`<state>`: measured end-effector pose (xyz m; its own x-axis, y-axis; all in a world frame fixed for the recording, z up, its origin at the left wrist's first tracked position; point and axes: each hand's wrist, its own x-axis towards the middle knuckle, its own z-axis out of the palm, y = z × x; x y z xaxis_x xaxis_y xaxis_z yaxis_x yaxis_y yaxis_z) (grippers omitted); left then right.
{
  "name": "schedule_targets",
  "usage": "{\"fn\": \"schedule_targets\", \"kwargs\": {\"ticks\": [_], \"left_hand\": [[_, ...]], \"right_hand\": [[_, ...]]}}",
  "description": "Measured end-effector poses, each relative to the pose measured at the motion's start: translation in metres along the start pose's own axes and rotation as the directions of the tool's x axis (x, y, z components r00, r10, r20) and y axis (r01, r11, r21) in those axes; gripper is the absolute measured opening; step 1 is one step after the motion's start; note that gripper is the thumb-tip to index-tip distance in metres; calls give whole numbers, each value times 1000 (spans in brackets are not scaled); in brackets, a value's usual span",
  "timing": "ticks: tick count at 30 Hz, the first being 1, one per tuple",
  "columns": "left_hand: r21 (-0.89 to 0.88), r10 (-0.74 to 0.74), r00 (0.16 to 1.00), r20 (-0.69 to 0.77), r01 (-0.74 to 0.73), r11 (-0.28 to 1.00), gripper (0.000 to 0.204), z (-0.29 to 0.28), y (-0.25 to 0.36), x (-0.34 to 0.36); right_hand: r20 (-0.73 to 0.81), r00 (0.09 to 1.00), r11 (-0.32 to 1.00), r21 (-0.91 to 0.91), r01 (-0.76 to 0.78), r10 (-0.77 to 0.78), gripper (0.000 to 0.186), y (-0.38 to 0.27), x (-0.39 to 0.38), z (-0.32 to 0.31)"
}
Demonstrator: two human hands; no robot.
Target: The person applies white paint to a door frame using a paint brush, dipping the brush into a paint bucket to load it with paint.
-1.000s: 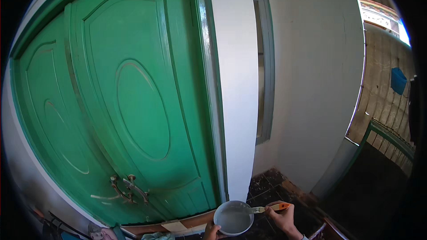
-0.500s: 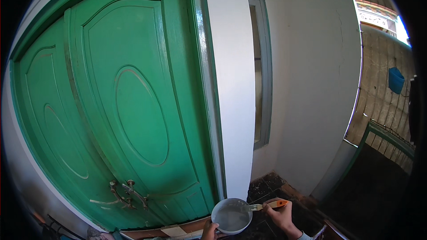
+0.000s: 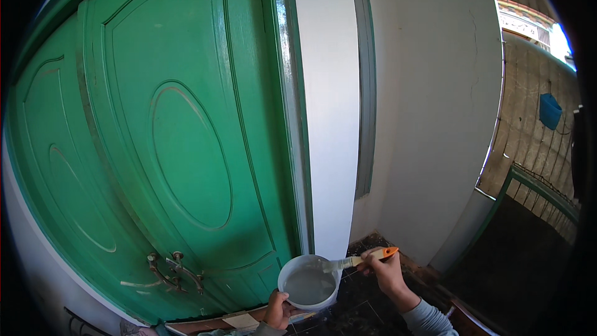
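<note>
My left hand (image 3: 278,311) grips the near left rim of a round white tub (image 3: 339,286), thumb over the edge. Greyish liquid paint (image 3: 309,286) lies inside it. In my right hand (image 3: 387,271) is a paintbrush (image 3: 354,262) with a pale handle and orange end, held level by closed fingers. Its bristles reach over the tub's right rim, near the inner wall; whether they touch it I cannot tell. Behind the tub stand the green double door (image 3: 193,149) and its grey frame (image 3: 296,149).
Curved metal handles (image 3: 174,272) stick out from the door. Right of the frame rise a white pillar (image 3: 326,118) and a wall with a narrow grey window frame (image 3: 364,93). Dark tiles (image 3: 364,311) cover the floor. A dark panel with a green frame (image 3: 507,193) stands at right.
Both hands, with the tub and brush, have come up a little and to the left in view. More of my right sleeve shows. The view has shifted slightly.
</note>
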<state>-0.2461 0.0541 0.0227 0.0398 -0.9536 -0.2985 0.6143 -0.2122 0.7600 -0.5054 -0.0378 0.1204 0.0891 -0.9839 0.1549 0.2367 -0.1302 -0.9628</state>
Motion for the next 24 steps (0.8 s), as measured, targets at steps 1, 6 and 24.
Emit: {"fn": "schedule_targets", "kwargs": {"ticks": [1,6,24], "left_hand": [[5,-5,1000,9,5,1000,55,2,9,-1],[54,51,998,45,-53,997,56,-9,48,1],[-22,71,997,33,-70,997,42,-144,64,48]], "right_hand": [[-34,999,999,30,-32,33,16,0,7,4],[-62,995,986,148,81,-73,15,-62,59,38],[61,-91,-108,-387,916,-994,22,-508,253,223]]}}
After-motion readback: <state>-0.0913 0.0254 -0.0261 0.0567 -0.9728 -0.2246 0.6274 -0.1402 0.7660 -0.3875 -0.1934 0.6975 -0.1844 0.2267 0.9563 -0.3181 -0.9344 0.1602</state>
